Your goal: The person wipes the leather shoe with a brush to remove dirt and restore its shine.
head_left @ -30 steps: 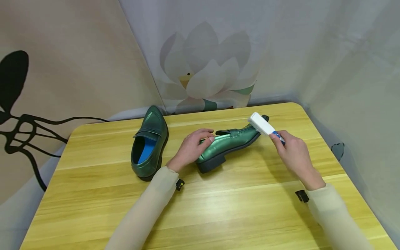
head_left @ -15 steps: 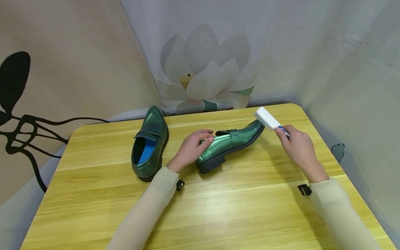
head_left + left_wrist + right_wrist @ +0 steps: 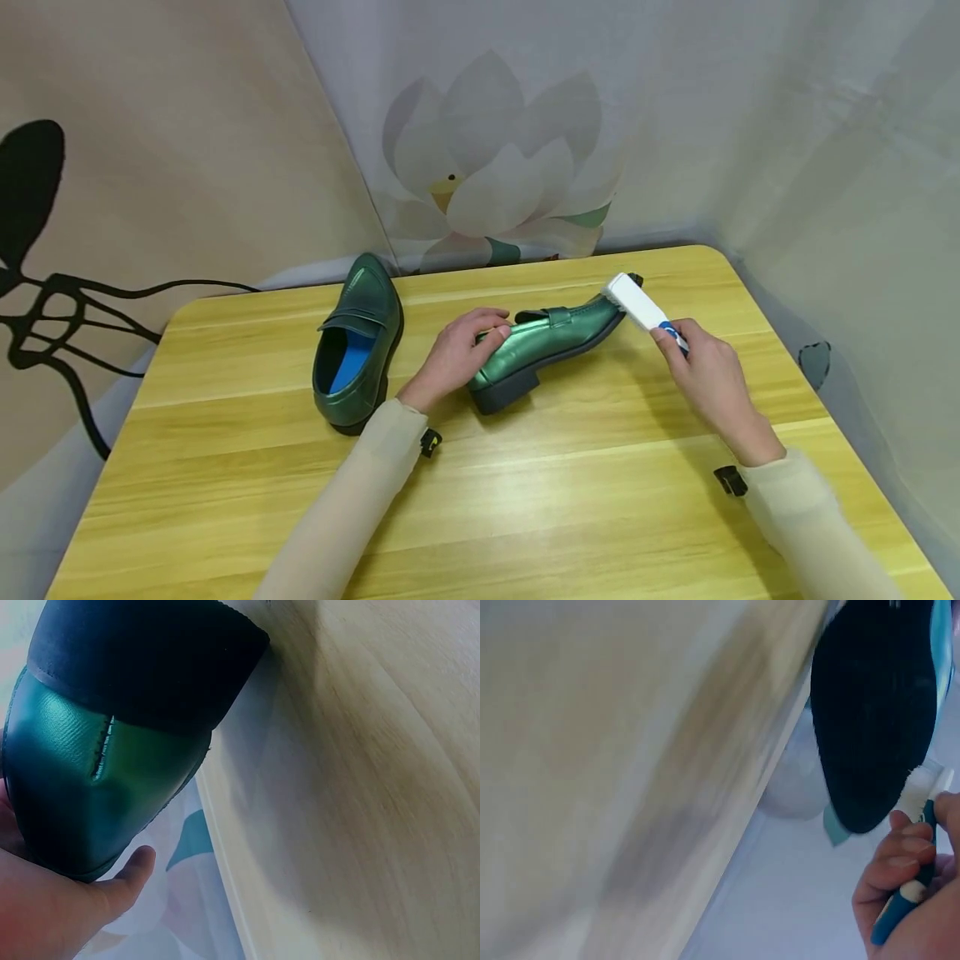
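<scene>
Presently, green shoe [image 3: 551, 343] is held over tbl [image 3: 510, 533], toe raised; L hand [image 3: 456, 357] grips heel end; R hand [image 3: 708, 371] grips brush [image 3: 633, 300] by handle, bristles at toe; 2nd shoe [image 3: 362, 310] stands on tbl, left of L hand, w/ blue insole [image 3: 352, 364].

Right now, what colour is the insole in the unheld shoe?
The insole is blue, clearest in the head view.

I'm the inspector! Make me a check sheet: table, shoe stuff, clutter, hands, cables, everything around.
Surface: yellowish wooden table.
Job's things: tilted green shoe, brush at its toe; matching shoe standing to its left.
Clutter: nothing seen.
Hands: left hand holds the green shoe's heel end; right hand grips the brush by its handle.
Cables: nothing seen; the black leafy shape at left looks printed.
Surroundings: pale cloth with a large flower picture.
</scene>
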A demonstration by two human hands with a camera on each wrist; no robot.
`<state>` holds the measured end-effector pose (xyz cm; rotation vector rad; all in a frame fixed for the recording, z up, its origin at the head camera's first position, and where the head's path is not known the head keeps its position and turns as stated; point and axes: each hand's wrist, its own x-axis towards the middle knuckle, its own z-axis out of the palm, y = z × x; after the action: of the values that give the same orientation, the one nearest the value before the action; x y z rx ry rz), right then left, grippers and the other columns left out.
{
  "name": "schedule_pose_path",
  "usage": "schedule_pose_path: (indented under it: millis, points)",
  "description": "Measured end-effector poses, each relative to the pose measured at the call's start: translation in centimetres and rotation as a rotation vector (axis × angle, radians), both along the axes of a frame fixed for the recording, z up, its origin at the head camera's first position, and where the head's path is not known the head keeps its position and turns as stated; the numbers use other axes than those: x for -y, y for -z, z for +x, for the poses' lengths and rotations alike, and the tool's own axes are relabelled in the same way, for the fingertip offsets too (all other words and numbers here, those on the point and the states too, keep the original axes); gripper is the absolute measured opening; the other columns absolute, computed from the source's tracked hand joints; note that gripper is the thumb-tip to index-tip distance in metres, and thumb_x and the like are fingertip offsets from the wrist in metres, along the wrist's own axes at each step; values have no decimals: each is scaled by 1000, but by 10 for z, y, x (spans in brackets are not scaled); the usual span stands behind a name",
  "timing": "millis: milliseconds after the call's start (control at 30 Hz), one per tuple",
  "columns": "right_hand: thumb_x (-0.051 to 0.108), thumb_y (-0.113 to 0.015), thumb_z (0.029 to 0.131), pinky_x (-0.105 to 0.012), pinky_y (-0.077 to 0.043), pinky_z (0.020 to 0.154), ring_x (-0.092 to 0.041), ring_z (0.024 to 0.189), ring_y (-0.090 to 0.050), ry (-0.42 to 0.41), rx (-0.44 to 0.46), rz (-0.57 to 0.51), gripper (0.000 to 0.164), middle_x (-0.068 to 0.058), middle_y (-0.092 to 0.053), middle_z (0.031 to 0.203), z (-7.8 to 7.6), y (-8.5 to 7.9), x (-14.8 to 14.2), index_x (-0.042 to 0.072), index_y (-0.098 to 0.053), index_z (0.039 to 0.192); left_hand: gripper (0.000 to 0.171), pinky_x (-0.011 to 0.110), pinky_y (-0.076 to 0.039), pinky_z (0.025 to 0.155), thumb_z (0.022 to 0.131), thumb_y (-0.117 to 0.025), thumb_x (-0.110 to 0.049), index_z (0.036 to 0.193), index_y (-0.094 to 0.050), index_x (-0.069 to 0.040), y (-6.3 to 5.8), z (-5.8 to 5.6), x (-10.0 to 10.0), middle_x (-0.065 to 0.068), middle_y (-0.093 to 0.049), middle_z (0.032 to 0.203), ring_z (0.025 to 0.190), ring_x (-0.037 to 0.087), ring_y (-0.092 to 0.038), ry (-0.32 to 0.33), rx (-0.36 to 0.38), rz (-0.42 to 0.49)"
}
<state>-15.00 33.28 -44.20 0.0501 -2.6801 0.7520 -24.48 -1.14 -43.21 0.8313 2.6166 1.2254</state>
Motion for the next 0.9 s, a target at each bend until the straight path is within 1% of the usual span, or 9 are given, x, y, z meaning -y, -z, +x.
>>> schedule_pose_path:
  millis: [167, 233, 300, 467, 567, 667, 733, 800, 900]
  points:
    - [20, -67, 103, -31, -35, 48, -16, 54, -42, -102, -33, 29, 24, -2, -50, 66, 8, 5, 19, -4, -63, 106, 35, 49, -39, 114, 110, -53, -32, 125, -74, -8, 0, 0, 3, 6, -61, 143, 137, 29, -52, -25, 8, 9]
    - [19, -69, 101, -31, -35, 48, -16, 53, -42, -122, -30, 37, 23, 0, -48, 66, 10, 6, 21, -3, -63, 104, 35, 49, -39, 114, 110, -53, -31, 125, -74, -8, -1, 0, 4, 7, -61, 143, 137, 29, -53, -27, 10, 12]
    - [21, -68, 102, -31, -34, 48, -16, 53, -42, -109, -19, 29, 24, -1, -48, 66, 9, 5, 19, -3, -63, 104, 35, 49, -39, 114, 109, -53, -31, 125, -74, -7, -1, 0, 3, 7, -61, 143, 137, 29, -53, -23, 10, 17]
    - [27, -57, 108, -32, -34, 49, -19, 54, -42, -30, 15, -11, 32, -6, -51, 69, 6, 2, 10, -5, -62, 111, 35, 49, -39, 114, 109, -53, -32, 124, -74, -7, 0, 1, 1, 8, -61, 142, 137, 30, -53, -12, 12, 15]
    - [23, -61, 107, -31, -35, 48, -18, 54, -43, -64, 22, 9, 29, -4, -51, 68, 10, 5, 12, -6, -61, 110, 35, 49, -39, 114, 110, -53, -32, 124, -74, -7, 0, 1, 1, 8, -61, 143, 137, 30, -53, -11, 16, 9]
    - [19, -67, 103, -30, -35, 48, -16, 53, -42, -134, 19, 37, 24, 0, -47, 66, 14, 9, 18, -3, -60, 107, 35, 49, -39, 114, 109, -53, -32, 123, -74, -7, -1, 1, 0, 7, -61, 143, 137, 30, -53, -16, 15, 17]
    - [20, -67, 103, -30, -35, 48, -15, 53, -42, -149, 17, 38, 22, 1, -46, 66, 15, 9, 18, -1, -60, 106, 34, 49, -39, 114, 109, -54, -31, 123, -75, -7, -2, 2, 0, 7, -62, 142, 136, 30, -53, -19, 11, 25]
    - [23, -65, 104, -30, -34, 48, -16, 53, -41, -127, 16, 26, 23, 0, -46, 66, 13, 6, 15, 0, -61, 106, 34, 49, -40, 113, 109, -54, -31, 122, -75, -7, -2, 2, 0, 8, -62, 142, 136, 30, -53, -17, 9, 29]
    - [27, -59, 108, -31, -33, 48, -17, 53, -41, -62, 20, -2, 28, -3, -49, 67, 10, 2, 10, -2, -61, 108, 35, 49, -40, 114, 109, -54, -31, 123, -75, -7, -2, 2, -1, 8, -62, 142, 136, 30, -53, -7, 9, 26]
